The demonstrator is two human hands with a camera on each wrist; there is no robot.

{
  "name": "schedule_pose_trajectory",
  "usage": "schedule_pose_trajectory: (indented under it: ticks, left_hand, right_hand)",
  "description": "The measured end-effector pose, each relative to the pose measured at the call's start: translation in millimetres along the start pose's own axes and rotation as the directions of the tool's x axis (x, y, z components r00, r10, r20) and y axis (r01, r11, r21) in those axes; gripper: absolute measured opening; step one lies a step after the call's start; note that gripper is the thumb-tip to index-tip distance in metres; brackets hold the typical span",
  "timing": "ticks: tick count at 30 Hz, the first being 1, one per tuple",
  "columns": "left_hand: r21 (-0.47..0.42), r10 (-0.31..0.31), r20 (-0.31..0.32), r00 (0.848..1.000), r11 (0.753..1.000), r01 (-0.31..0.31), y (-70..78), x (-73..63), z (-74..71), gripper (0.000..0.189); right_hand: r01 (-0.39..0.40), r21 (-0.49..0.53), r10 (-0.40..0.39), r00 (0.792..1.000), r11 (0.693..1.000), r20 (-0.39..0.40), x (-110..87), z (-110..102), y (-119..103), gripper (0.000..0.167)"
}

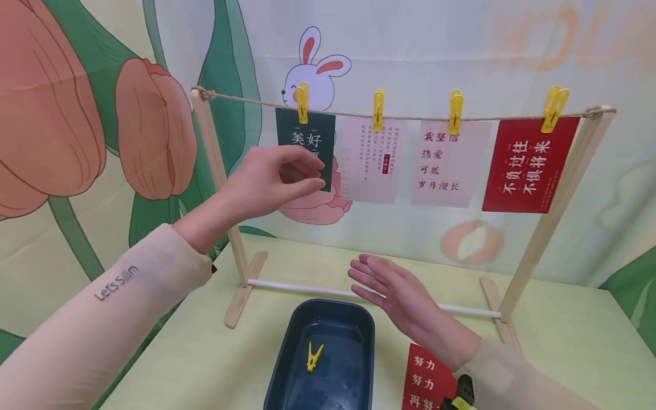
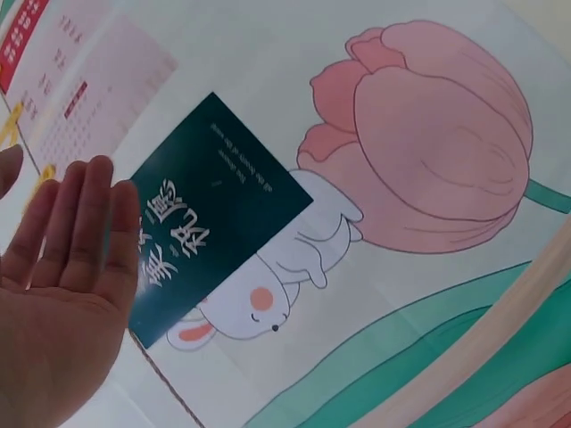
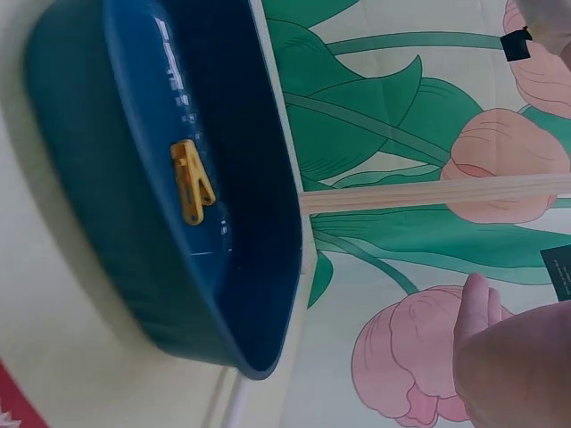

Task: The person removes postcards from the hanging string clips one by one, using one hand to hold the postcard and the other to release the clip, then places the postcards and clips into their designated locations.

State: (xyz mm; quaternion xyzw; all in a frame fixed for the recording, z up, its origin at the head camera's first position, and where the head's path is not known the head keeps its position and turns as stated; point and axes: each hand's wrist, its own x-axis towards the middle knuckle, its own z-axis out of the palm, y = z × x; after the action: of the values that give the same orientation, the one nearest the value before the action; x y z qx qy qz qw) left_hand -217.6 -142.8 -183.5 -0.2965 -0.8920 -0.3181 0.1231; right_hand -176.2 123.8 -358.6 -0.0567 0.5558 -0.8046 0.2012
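Loosely curved and empty, the left hand (image 1: 274, 182) is raised before the dark green card (image 1: 320, 126), which hangs from the twine line (image 1: 246, 101) by a yellow clothespin (image 1: 303, 103). The right hand (image 1: 397, 293), also holding nothing, extends its fingers near the navy tray (image 1: 351, 359), where a loose clothespin (image 1: 312, 363) lies.

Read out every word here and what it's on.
Left sleeve: "Let's", then seemingly "Slim"
Dark green card: "美好", second line apparently "祝愿"
Right pink card: "我坚信 热爱 可抵 岁月漫长"
Red hanging card: "不负过往 不惧将来"
Red tabletop card: "努力 努力 再努", rest hidden
Left pink card, others' fine print: too small
Backdrop letters: too blurred
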Motion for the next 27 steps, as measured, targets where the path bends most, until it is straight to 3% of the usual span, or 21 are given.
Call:
schedule_pose_trajectory:
  ticks: [8,17,27]
  left_hand:
    - [0.001,0.076,-0.127,0.989,0.997,-0.076,4.6,0.0,-10.2,0.035]
    - [0.013,0.120,-0.221,0.968,0.993,-0.120,8.1,8.0,-18.9,0.033]
    - [0.058,0.180,-0.330,0.927,0.984,-0.171,12.7,22.1,-33.4,0.031]
  right_hand:
    - [0.026,0.027,-0.027,0.999,0.999,0.032,19.3,24.5,-3.5,0.052]
    - [0.049,0.060,-0.053,0.996,0.997,0.070,38.3,56.1,-11.4,0.051]
    - [0.067,0.065,-0.071,0.996,0.996,0.048,56.9,77.2,-22.4,0.051]
